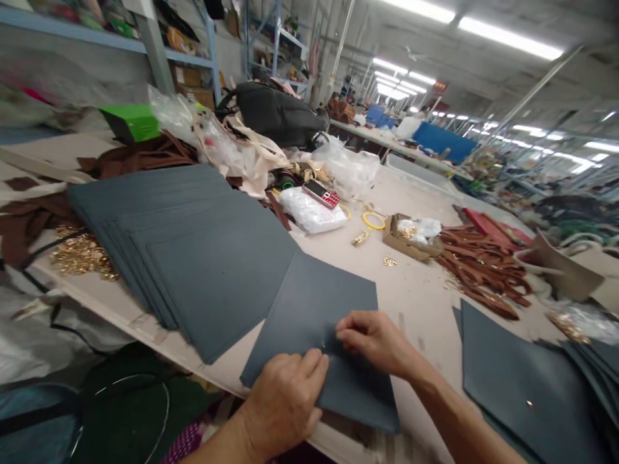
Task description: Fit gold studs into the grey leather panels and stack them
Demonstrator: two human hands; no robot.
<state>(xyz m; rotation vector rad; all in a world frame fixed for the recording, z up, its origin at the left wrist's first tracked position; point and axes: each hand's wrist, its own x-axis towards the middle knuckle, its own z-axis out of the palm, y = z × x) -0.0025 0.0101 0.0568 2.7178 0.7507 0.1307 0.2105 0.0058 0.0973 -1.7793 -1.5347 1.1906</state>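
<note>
A dark grey-blue panel [333, 290] lies at the front edge of the table, overlapping the corner of a fanned stack of similar panels [217, 258]. My left hand [290, 399] is closed on the panel's near edge, its thumb and forefinger beside a small mark near the panel's middle. Just right of that mark, my right hand [370, 338] is pinched above the panel's surface; whatever its fingertips hold is hidden. Another stack of panels [512, 367] sits at the right, with a small gold piece [529, 404] on the top one.
Brown straps [483, 270] and a cardboard box [411, 241] lie to the right. A phone [322, 193] rests on a white plastic packet [314, 216]. Gold hardware [82, 254] is heaped at the left, and a black bag [275, 113] stands behind.
</note>
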